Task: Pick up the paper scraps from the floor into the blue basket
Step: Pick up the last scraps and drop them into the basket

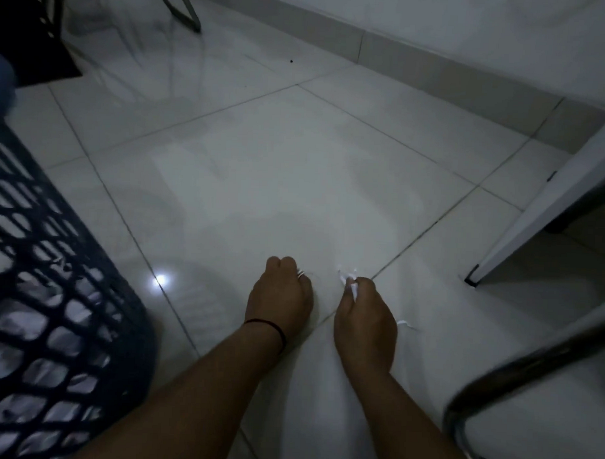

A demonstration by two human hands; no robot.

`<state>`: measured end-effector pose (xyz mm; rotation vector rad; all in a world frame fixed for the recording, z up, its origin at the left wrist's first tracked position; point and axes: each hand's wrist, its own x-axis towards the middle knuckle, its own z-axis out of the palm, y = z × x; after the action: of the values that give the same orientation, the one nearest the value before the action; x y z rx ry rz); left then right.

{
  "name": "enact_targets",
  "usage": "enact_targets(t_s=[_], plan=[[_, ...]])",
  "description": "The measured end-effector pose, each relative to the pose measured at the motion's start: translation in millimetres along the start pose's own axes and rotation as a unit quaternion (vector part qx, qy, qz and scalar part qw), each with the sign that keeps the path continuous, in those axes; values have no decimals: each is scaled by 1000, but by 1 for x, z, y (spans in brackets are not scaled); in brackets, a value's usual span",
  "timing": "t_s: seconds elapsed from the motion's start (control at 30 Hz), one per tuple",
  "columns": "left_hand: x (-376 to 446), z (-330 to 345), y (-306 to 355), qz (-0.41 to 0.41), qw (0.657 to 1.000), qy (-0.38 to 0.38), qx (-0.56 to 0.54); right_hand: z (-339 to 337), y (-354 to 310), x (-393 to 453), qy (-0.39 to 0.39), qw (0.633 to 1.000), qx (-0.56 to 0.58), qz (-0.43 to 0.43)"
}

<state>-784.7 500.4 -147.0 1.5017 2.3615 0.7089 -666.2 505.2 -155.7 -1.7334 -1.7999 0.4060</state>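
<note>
1. The blue basket (34,305) stands on the tiled floor (296,177) at the far left, its open-weave wall showing pale paper already lying inside; it likely sits this near so that each handful needs only a short carry

2. Right of the basket, the left hand (278,293), with a dark band (270,326) on its wrist, is low over the floor with its fingers clenched around a small paper scrap (301,273), only a white edge of which peeks out by the knuckles

3. Just right of that, further from the basket, the right hand (365,317) has its fingertips pinched on a crumpled white scrap (347,280) that sticks up out of the grasp; both hands seem to be gathering at once, to save trips

4. Beside the right hand, on the side away from the basket, another white bit (404,324) shows at the hand's edge; I cannot tell whether it is held or lying on the floor

5. Furthest from the basket, a curved metal chair leg (529,367) and a white furniture panel (552,203) hem in the work area, so the hands are kept close together in the open patch

6. My judgement: collecting is under way, and the held scraps must next go left into the basket
</note>
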Motion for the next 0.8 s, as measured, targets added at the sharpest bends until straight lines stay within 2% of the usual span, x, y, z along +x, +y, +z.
enact_targets(t_s=[0.1,0.2,0.3,0.4,0.47,0.57,0.63,0.73,0.8], plan=[[-25,-25,-3,-112,988,-23,-102,-16,-2,7,-83,994,51,55],[-62,-50,5,-147,969,-48,-192,-53,-13,14,-153,965,154,144],[-93,-75,26,-158,942,-79,-286,-104,-34,4,-172,919,275,225],[-113,-111,57,-134,922,-96,-350,-161,-56,-11,-166,847,426,273],[-126,-144,78,-105,913,-115,-378,-200,-72,-24,-174,813,487,268],[-143,-191,105,-57,909,-130,-392,-246,-98,-41,-183,801,521,230],[-158,-238,113,-74,892,-112,-431,-273,-129,-55,-188,804,531,188],[-173,-317,99,-34,910,-60,-408,-299,-192,-81,-245,808,528,91],[-178,-369,76,-48,911,1,-409,-303,-236,-93,-299,806,510,25]])
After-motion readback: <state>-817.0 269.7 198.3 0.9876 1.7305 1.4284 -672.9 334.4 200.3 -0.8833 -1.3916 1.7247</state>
